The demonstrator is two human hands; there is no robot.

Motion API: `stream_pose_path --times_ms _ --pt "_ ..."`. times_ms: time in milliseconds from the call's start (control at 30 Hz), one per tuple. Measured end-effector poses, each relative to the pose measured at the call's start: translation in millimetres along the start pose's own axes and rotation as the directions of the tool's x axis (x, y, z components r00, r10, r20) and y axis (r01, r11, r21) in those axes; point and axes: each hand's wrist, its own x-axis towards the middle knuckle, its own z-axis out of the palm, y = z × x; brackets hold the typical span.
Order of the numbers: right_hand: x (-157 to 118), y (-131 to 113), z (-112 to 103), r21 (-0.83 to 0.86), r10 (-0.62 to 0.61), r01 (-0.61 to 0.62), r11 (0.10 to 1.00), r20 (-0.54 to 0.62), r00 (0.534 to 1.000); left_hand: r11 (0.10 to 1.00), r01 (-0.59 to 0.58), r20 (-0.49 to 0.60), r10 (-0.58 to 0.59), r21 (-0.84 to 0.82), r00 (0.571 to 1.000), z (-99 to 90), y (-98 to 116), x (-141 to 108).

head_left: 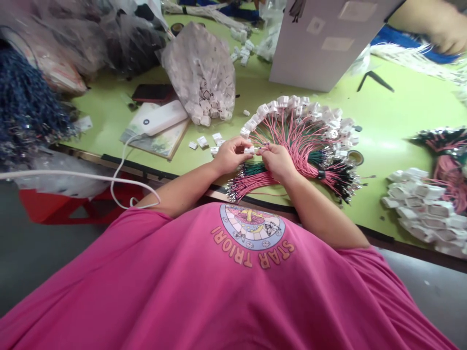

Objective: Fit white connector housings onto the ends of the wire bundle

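Between the fingertips of my left hand (232,154) is a small white connector housing (249,150). My right hand (277,161) pinches the end of a thin wire right beside it; the exact point where wire and housing meet is too small to make out. Around my hands fans a bundle of pink and green wires (292,138), many tipped with white connector housings (310,109). Loose wire ends with metal terminals (237,188) lie under my right hand. A few loose white housings (202,142) rest left of my left hand.
A clear bag of white housings (206,82) stands behind. Left are a white power bank (166,118) with a cable and a dark phone (152,92). A grey box (328,43) stands at the back. Another wire bundle (419,204) lies right; a co-worker's hand (447,31) shows top right.
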Motion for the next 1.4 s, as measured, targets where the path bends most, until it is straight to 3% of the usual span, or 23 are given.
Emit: stream_pose_path --times_ms 100,167,200,267,367,467,567,667,733,800,867,933,1000,1067,1167,1233,1400 --pt "-1 -4 -14 -0.124 -0.061 0.052 0.991 -0.071 0.996 0.996 0.076 -0.035 -0.075 0.040 0.997 -5.8 10 3" --pt "-5 -10 -22 -0.309 -0.241 0.198 0.930 -0.109 0.964 0.983 0.112 -0.043 -0.107 0.142 0.993 -11.6 18 10" --pt "-7 -13 -23 -0.406 -0.343 0.281 0.870 -0.090 0.935 0.973 0.117 -0.036 -0.112 0.198 0.993 -14.3 22 14" --pt "-11 -16 -19 -0.559 -0.449 0.406 0.722 0.068 0.891 0.954 0.088 0.004 -0.093 0.286 0.996 -18.4 26 26" --pt "-11 -16 -4 -0.725 -0.306 0.464 0.509 0.351 0.885 0.930 0.019 0.047 -0.039 0.368 0.998 -19.5 23 46" --pt "-6 -13 8 -0.826 -0.124 0.455 0.333 0.440 0.889 0.903 -0.006 0.079 -0.031 0.429 0.996 -15.3 15 63" --pt "-3 -11 6 -0.812 -0.059 0.525 0.254 0.529 0.846 0.899 -0.033 0.110 -0.017 0.438 0.994 -7.3 8 74" --pt "-1 -8 -1 -0.759 -0.061 0.597 0.260 0.604 0.794 0.910 -0.050 0.132 -0.005 0.411 0.991 0.9 5 85" --pt "2 -4 -5 -0.739 -0.092 0.585 0.333 0.592 0.800 0.920 -0.042 0.150 -0.019 0.390 0.988 1.4 4 90" --pt "6 0 -10 -0.724 -0.170 0.511 0.464 0.493 0.853 0.930 -0.040 0.178 -0.028 0.365 0.984 -6.1 3 93" --pt "10 5 -15 -0.636 -0.224 0.402 0.659 0.344 0.912 0.934 -0.046 0.202 -0.028 0.353 0.979 -22.5 3 91" --pt "13 7 -20 -0.469 -0.192 0.289 0.835 0.245 0.950 0.919 -0.032 0.206 -0.055 0.394 0.977 -45.1 1 85" --pt "14 6 -23 -0.347 -0.135 0.221 0.911 0.255 0.957 0.864 0.023 0.175 -0.128 0.502 0.976 -68.0 -2 74" --pt "13 3 -22 -0.370 -0.145 0.275 0.887 0.342 0.929 0.792 0.083 0.088 -0.170 0.605 0.982 -85.1 -9 64" --pt "12 -1 -17 -0.546 -0.189 0.457 0.702 0.476 0.859 0.747 0.102 0.037 -0.167 0.657 0.985 -94.7 -21 52" --pt "11 -3 -14 -0.625 -0.193 0.510 0.591 0.505 0.841 0.748 0.088 0.054 -0.164 0.658 0.985 -93.3 -28 48" --pt "8 -4 -12 -0.649 -0.212 0.536 0.539 0.512 0.833 0.740 0.094 0.050 -0.171 0.666 0.984 -88.7 -28 44"
